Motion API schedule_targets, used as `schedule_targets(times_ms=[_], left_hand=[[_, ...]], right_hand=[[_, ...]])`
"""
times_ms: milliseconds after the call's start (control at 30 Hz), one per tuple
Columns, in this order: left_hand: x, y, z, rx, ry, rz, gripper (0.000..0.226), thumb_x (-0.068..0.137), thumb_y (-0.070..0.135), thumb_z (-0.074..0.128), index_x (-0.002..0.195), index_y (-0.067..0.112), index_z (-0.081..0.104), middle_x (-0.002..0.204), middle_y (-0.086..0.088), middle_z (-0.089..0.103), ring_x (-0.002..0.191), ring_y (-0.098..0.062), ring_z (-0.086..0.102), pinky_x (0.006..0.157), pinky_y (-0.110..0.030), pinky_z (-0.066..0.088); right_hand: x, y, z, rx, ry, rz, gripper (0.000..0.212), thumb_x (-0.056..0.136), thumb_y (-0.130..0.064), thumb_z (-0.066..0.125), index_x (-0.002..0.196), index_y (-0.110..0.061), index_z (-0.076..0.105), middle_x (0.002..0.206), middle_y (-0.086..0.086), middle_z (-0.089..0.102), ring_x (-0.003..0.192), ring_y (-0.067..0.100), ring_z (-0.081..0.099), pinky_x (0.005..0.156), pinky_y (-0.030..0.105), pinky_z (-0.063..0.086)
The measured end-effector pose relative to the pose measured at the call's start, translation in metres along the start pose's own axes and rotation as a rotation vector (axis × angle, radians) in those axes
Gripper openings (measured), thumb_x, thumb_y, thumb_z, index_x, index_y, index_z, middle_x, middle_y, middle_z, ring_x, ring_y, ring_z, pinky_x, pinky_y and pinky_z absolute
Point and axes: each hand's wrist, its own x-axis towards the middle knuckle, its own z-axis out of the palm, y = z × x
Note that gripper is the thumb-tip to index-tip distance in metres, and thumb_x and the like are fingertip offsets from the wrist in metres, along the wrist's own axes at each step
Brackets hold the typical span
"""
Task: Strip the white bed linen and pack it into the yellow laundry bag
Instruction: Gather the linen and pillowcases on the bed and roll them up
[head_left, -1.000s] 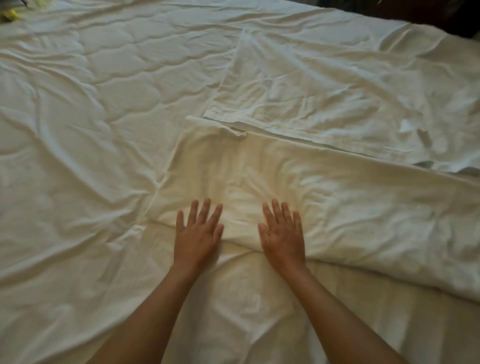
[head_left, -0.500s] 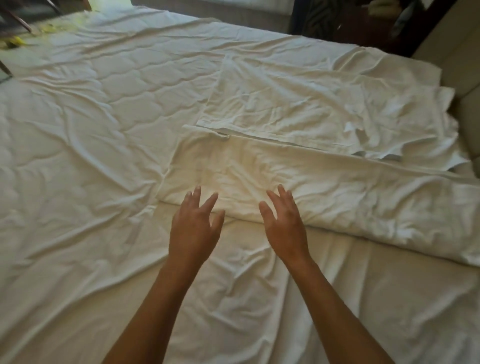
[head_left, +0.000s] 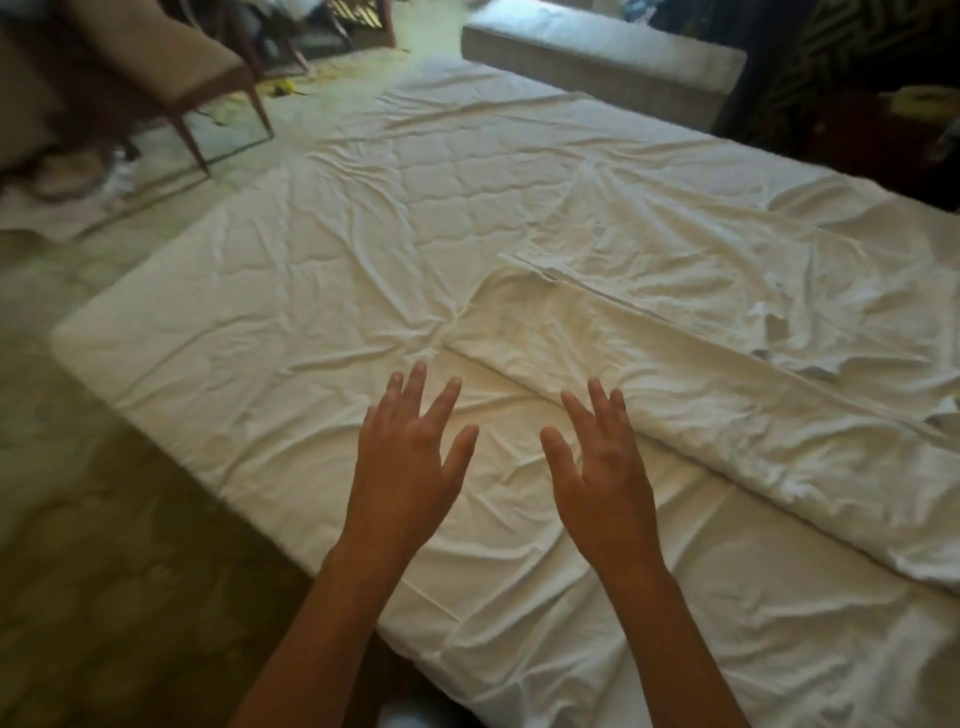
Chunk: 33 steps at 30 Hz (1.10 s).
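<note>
Linen (head_left: 701, 415) lies folded on the bed (head_left: 311, 291); left hand (head_left: 410, 457) and right hand (head_left: 602, 467) hover spread, empty, probably to gather it.

A single head-worn view looks forward and down from the near edge of the bed (head_left: 322, 291), close over both forearms. It faces across the mattress toward a chair (head_left: 171, 67) and floor (head_left: 104, 545) on the left.

One bed, two hands, two loose pieces of linen

One bed (head_left: 291, 291); two folded white linens, a long one (head_left: 727, 415) and a flatter one (head_left: 701, 249); a left hand (head_left: 408, 457) and right hand (head_left: 602, 467); one chair (head_left: 156, 57).
</note>
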Motion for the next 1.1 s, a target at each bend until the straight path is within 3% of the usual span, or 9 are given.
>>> schedule_targets(times_ms=[200, 533, 767, 1100], left_hand=[[-0.093, -0.001, -0.090, 0.066, 0.176, -0.145, 0.068, 0.095, 0.064, 0.022, 0.151, 0.031, 0.039, 0.162, -0.007, 0.028, 0.151, -0.029, 0.020, 0.117, -0.053, 0.023], [-0.219, -0.048, -0.215, 0.062, 0.415, -0.410, 0.074, 0.091, 0.067, 0.016, 0.156, 0.033, 0.027, 0.165, -0.003, 0.021, 0.153, -0.024, 0.013, 0.122, -0.052, 0.018], [-0.287, -0.148, -0.272, 0.059, 0.550, -0.582, 0.071, 0.094, 0.065, 0.017, 0.157, 0.032, 0.025, 0.166, 0.002, 0.018, 0.153, -0.014, 0.011, 0.122, -0.048, 0.019], [-0.336, -0.319, -0.363, 0.000, 0.561, -0.702, 0.078, 0.088, 0.070, 0.013, 0.157, 0.033, 0.021, 0.166, 0.001, 0.016, 0.153, -0.016, 0.011, 0.121, -0.047, 0.019]], right_hand=[[-0.058, -0.076, -0.030, 0.049, -0.119, -0.207, 0.076, 0.088, -0.068, 0.020, 0.151, -0.029, 0.037, 0.163, -0.009, 0.022, 0.151, 0.002, 0.003, 0.121, 0.026, 0.012], [-0.123, -0.223, -0.010, 0.088, -0.288, -0.539, 0.060, 0.099, -0.061, 0.030, 0.152, -0.033, 0.036, 0.163, -0.012, 0.021, 0.151, 0.001, 0.002, 0.124, 0.036, 0.016], [-0.162, -0.338, 0.063, 0.097, -0.381, -0.713, 0.062, 0.097, -0.059, 0.029, 0.152, -0.031, 0.038, 0.163, -0.010, 0.022, 0.151, 0.003, 0.004, 0.124, 0.037, 0.016], [-0.199, -0.502, 0.196, 0.092, -0.477, -0.775, 0.056, 0.101, -0.054, 0.032, 0.152, -0.030, 0.036, 0.163, -0.010, 0.021, 0.151, 0.003, 0.003, 0.124, 0.033, 0.014]])
